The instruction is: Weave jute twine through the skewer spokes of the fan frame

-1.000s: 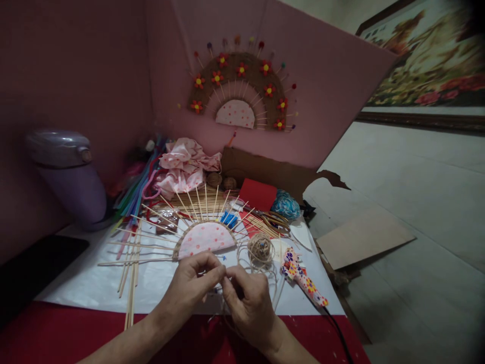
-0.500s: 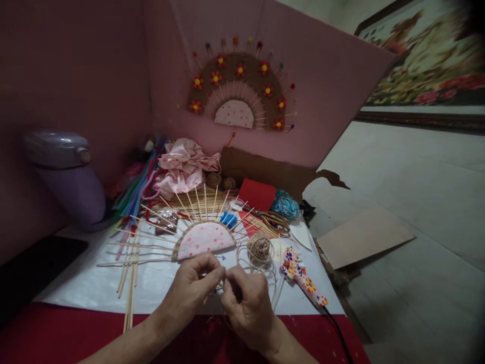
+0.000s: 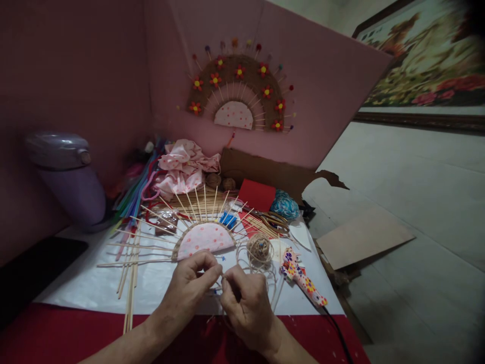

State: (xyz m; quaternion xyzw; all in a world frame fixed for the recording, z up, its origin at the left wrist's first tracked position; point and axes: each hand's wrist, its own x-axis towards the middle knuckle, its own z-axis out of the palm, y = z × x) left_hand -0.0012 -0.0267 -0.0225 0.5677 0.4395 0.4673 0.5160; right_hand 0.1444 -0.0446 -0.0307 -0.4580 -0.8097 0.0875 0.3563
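My left hand [image 3: 195, 280] pinches thumb against forefinger, just in front of the half-round panel. Whatever is in this pinch is too small to make out. Close beside it, my right hand [image 3: 246, 301] is closed, its thumb and forefinger on what looks like the end of thin jute twine [image 3: 273, 278]. Loops of that twine lie behind the right hand, by the twine ball [image 3: 259, 247]. Beyond the hands lies a half-round panel [image 3: 206, 239] in pink dotted cloth, edged with twine, with thin wooden sticks [image 3: 199, 205] fanning out from it.
A flower-patterned glue gun [image 3: 303, 278] with a black cord lies at the right. Scissors [image 3: 275, 221], blue yarn [image 3: 285, 203] and crumpled pink cloth [image 3: 185, 167] are farther back. A purple bottle [image 3: 71, 177] stands left. A finished-looking fan decoration [image 3: 237, 91] hangs on the pink board.
The fingertips of my two hands have drawn slightly apart, the left hand shifting a little to the left. Things on the table stay where they were.
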